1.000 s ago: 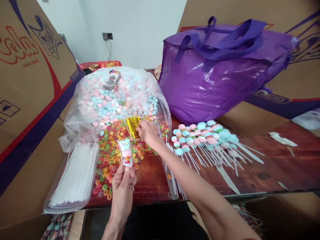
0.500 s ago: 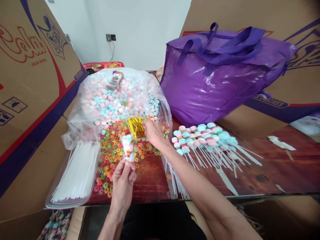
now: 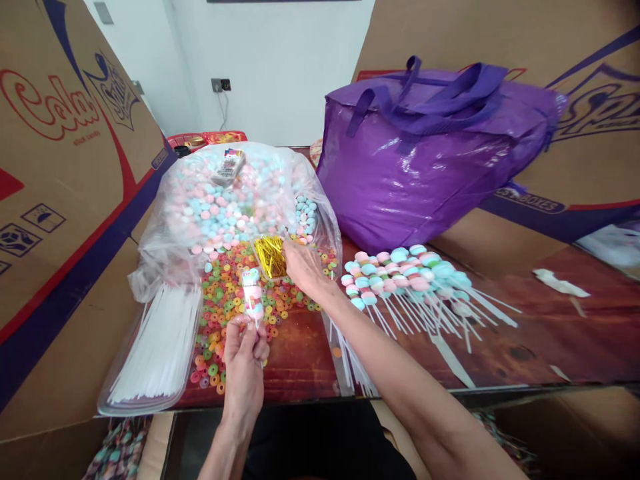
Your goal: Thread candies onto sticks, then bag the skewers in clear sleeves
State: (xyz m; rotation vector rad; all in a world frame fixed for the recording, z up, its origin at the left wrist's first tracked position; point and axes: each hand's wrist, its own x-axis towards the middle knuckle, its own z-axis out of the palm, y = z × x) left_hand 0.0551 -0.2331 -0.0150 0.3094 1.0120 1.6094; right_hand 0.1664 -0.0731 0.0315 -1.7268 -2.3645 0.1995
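Observation:
My left hand [image 3: 245, 357] is closed around the lower end of a candy stick [image 3: 253, 303]. Pink, white and coloured sweets show through its clear printed wrapper, which points up and away from me. Off to its right, my right hand [image 3: 307, 270] reaches to a small clear tray of gold twist ties [image 3: 270, 256]. Its fingertips are pinched together at the tray's right edge; what lies between them is hidden. Colourful ring-shaped gummies [image 3: 225, 287] are spread on the table around the tray and behind my left hand.
Behind stands a clear bag of pink and blue sweets [image 3: 215, 210]. White sticks [image 3: 157, 347] fill a plastic container at left. Several candy skewers [image 3: 400, 277] lie at right before a purple bag [image 3: 410, 167]. Cardboard boxes [image 3: 60, 167] flank the wooden table [image 3: 305, 360].
The view has shifted slightly. My left hand still grips the candy stick, whose wrapper is turned a little. My right hand stays at the twist ties with barely any movement.

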